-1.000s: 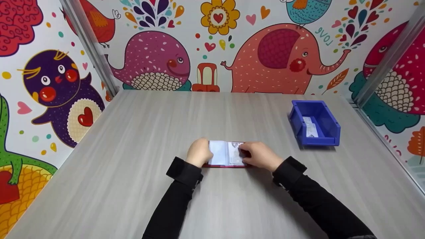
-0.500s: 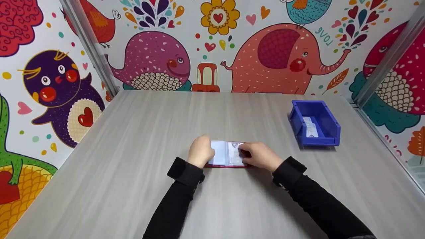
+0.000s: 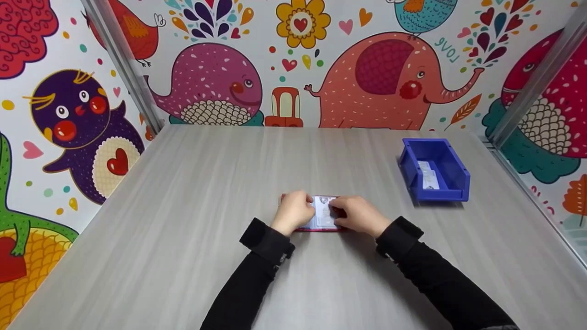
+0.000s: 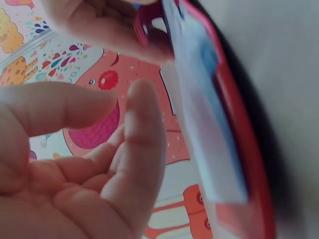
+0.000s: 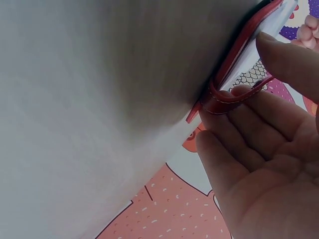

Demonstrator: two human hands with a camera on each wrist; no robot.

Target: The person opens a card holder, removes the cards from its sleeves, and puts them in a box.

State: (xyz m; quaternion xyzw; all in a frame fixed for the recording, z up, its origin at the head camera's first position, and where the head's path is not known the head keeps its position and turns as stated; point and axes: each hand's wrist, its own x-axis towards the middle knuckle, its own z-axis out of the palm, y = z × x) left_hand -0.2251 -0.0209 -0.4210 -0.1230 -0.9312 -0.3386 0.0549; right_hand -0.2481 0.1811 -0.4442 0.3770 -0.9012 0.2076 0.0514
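Observation:
A red card holder lies spread on the table with its clear sleeves facing up. A printed card shows on its right side. My left hand is over the left side and covers most of it in the head view. In the left wrist view its thumb and index finger are near each other beside the sleeves, with nothing visible between them. My right hand holds the right edge, thumb over the page and fingers by the red strap.
A blue bin with several cards inside stands at the back right of the table. Printed wall panels border the table at the back and sides.
My left hand has moved right, from the holder's left edge to near its middle, and now covers the left page. The right hand stays where it was.

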